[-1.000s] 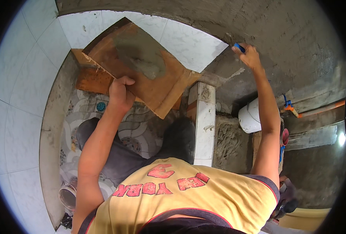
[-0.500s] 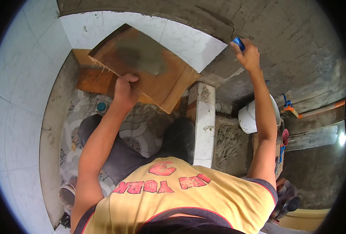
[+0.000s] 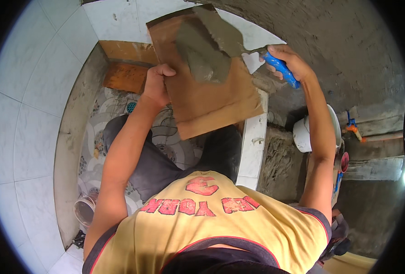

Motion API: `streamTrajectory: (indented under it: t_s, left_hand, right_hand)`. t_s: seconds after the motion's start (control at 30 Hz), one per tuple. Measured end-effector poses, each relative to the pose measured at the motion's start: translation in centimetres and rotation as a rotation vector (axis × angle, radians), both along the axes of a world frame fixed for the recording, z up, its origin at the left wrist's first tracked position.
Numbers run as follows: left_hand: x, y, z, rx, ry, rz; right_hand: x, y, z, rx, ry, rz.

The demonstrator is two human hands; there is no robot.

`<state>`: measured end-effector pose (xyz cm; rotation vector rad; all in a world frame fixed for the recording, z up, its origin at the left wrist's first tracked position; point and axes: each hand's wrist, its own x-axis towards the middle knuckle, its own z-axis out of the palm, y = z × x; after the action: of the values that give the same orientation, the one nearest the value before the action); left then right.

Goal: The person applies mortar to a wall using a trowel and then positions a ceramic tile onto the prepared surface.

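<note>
My left hand (image 3: 157,84) is closed round the left edge of a brown board (image 3: 211,102), which carries grey mortar (image 3: 198,57). My right hand (image 3: 289,64) grips a trowel by its blue handle (image 3: 280,69). The trowel's blade is at the board's upper right, against the mortar; mortar partly hides its outline. White wall tiles (image 3: 111,18) lie behind the board, bordered by grey plaster (image 3: 326,32).
A tiled ledge (image 3: 252,155) runs beside my legs. White bucket (image 3: 303,137), orange pipe (image 3: 376,137) and rough mortar (image 3: 278,164) are at right. A small pail (image 3: 84,210) sits lower left, near a tiled wall (image 3: 33,146). A dark shape beside my right shoulder is unclear.
The board has risen, shifted right and turned in my left hand. My right hand has turned and dropped slightly from the plastered wall, bringing the trowel to the board's mortar.
</note>
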<state>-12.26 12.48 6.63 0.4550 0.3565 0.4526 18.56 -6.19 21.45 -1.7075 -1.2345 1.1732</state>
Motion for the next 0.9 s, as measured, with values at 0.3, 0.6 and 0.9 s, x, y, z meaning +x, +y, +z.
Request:
streamTrajectory:
  t_s: [0.3,0.6,0.9]
  left_hand:
    - [-3.5,1.3,-2.1,0.056,-0.053,0.027]
    - [-5.2,3.2,-0.6,0.024,-0.073,0.088]
    - [-3.3,1.4,-1.6,-0.208,-0.465,-0.14]
  right_hand:
    - [3.7,-2.4,-1.0,-0.181,-0.113,0.024]
    - [5.7,-4.0,-2.0,-0.175,-0.454,-0.279]
    - [-5.9,5.0,-17.3,0.869,-0.625,-0.218]
